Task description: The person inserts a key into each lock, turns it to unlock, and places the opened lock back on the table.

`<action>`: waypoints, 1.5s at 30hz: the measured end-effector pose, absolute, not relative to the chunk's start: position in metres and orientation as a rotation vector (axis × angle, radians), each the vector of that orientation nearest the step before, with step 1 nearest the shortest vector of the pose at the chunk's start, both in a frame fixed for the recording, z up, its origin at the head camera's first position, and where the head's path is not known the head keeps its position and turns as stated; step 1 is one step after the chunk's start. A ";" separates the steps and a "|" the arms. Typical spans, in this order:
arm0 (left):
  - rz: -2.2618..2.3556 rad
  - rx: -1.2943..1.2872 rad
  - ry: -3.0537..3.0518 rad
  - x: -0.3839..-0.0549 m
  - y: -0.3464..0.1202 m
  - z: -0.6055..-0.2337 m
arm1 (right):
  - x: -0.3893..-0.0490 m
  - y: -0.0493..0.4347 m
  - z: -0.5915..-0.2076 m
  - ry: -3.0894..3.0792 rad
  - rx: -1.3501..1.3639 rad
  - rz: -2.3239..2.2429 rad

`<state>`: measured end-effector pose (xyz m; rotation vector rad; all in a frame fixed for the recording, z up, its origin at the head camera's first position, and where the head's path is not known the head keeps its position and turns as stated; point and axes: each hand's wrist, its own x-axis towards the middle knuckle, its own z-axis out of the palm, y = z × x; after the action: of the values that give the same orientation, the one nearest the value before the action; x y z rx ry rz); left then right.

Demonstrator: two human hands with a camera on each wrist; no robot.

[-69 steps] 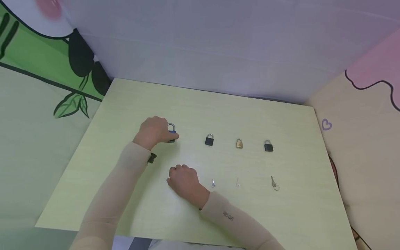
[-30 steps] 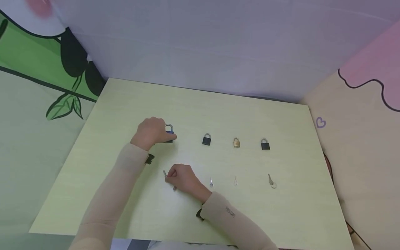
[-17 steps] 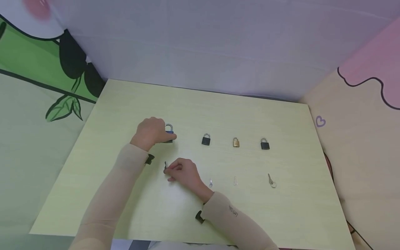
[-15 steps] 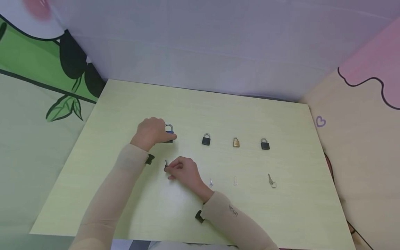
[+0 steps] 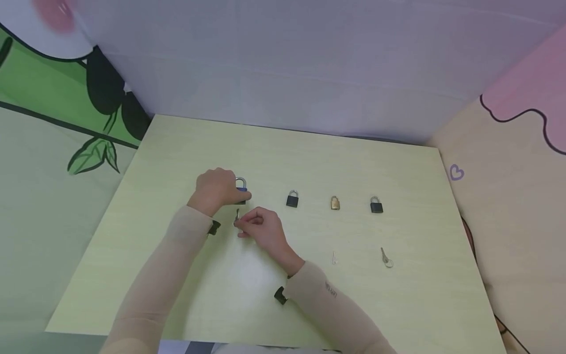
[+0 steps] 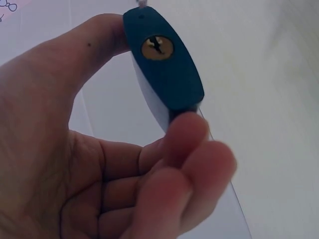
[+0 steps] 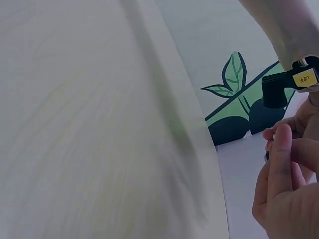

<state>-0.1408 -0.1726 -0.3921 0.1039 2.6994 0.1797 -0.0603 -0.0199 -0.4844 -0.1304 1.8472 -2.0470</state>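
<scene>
My left hand (image 5: 216, 188) grips a padlock (image 5: 241, 185) by its sides, thumb on one side and fingertips on the other. In the head view its shackle points away from me, and a blue band shows on the partly covered body. The left wrist view shows the underside, with a brass keyhole (image 6: 155, 48) facing that camera. My right hand (image 5: 266, 228) pinches a key (image 5: 237, 215) between thumb and forefinger. The key's blade points towards the padlock and stands a short way from it. In the right wrist view, the fingers of my right hand (image 7: 284, 184) mostly hide the key.
To the right, a black padlock (image 5: 292, 199), a small brass padlock (image 5: 335, 203) and another black padlock (image 5: 376, 205) lie in a row on the table (image 5: 424, 305). Nearer me lie a small pale key (image 5: 334, 257) and a key with a ring (image 5: 385, 257).
My right hand has picked up the key from the table, turned its blade away from me and carried it closer to the padlock. The left hand keeps its hold with little movement.
</scene>
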 end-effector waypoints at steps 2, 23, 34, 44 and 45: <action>0.172 0.100 2.704 -0.141 -0.172 -0.392 | -0.063 -0.020 -0.483 1.840 -0.134 -2.055; 0.105 0.096 2.696 -0.142 -0.164 -0.395 | -0.075 -0.023 -0.482 1.750 -0.043 -2.125; 0.103 0.070 2.707 -0.144 -0.160 -0.396 | -0.080 -0.028 -0.486 1.713 0.088 -2.270; 0.117 0.051 2.711 -0.146 -0.158 -0.395 | -0.081 -0.036 -0.491 1.639 0.218 -2.433; 0.117 0.050 2.709 -0.146 -0.158 -0.394 | -0.081 -0.037 -0.491 1.632 0.222 -2.437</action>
<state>-0.1459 -0.1583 -0.3943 0.0497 2.7090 0.1172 -0.0807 -0.0366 -0.4911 0.2217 1.6319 -2.4373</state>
